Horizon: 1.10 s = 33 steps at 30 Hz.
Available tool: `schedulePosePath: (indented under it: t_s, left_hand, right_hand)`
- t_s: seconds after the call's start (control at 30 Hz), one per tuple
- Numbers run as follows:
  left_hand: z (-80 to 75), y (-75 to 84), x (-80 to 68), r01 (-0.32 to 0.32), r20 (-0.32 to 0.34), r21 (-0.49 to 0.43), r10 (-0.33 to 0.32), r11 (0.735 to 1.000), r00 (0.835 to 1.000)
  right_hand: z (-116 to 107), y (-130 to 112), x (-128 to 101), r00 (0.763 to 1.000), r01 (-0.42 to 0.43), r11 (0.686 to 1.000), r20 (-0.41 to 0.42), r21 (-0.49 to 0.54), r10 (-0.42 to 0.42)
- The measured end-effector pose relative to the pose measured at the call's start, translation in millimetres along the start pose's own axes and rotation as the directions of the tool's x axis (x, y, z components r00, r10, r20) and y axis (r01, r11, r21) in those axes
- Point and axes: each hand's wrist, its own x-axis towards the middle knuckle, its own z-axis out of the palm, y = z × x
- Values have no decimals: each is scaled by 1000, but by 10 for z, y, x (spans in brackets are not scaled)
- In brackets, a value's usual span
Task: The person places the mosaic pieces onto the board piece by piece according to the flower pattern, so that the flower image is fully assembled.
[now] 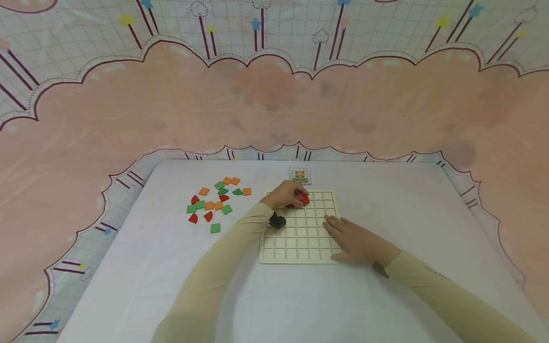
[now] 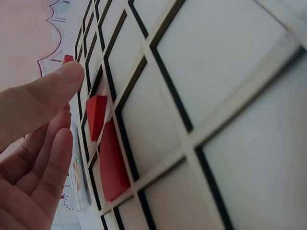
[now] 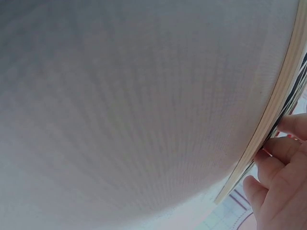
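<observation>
My left hand [image 1: 286, 194] is over the far part of a pale wooden grid board [image 1: 302, 242]. In the left wrist view its thumb and fingertips pinch a small red tile [image 2: 68, 59], mostly hidden behind the thumb. Close by, a red wedge-shaped piece [image 2: 96, 117] and a longer red piece [image 2: 114, 165] sit in neighbouring cells of the board. My right hand [image 1: 353, 239] rests on the board's right side with fingers extended, its fingertips at the wooden edge [image 3: 261, 129] in the right wrist view.
Left of the board lie scattered green squares [image 1: 215, 228], orange squares [image 1: 204, 191], red quarter-round pieces [image 1: 193, 218] and green quarter-round pieces [image 1: 237, 192]. Behind the board is a small pattern card [image 1: 299, 176]. A white cloth [image 1: 141, 267] covers the table, with a patterned curtain [image 1: 274, 114] beyond.
</observation>
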Motion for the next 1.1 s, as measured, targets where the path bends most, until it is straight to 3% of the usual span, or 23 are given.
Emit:
schedulePosePath:
  t_s: [0.33, 0.5, 0.67, 1.1]
  left_hand:
    - [72, 54, 110, -43, 37, 110, 39, 993, 999]
    - [94, 12, 121, -59, 25, 105, 57, 993, 998]
    - [73, -24, 83, -26, -4, 67, 26, 997, 1000]
    - [94, -48, 109, -60, 32, 100, 57, 993, 998]
  right_hand:
    - [30, 26, -2, 1000, 1, 1000, -6, -7, -1]
    - [31, 26, 1, 1000, -2, 1000, -3, 4, 2]
    - [39, 28, 3, 1000, -17, 1000, 7, 8, 17]
    - [8, 4, -3, 1000, -4, 1000, -5, 12, 4]
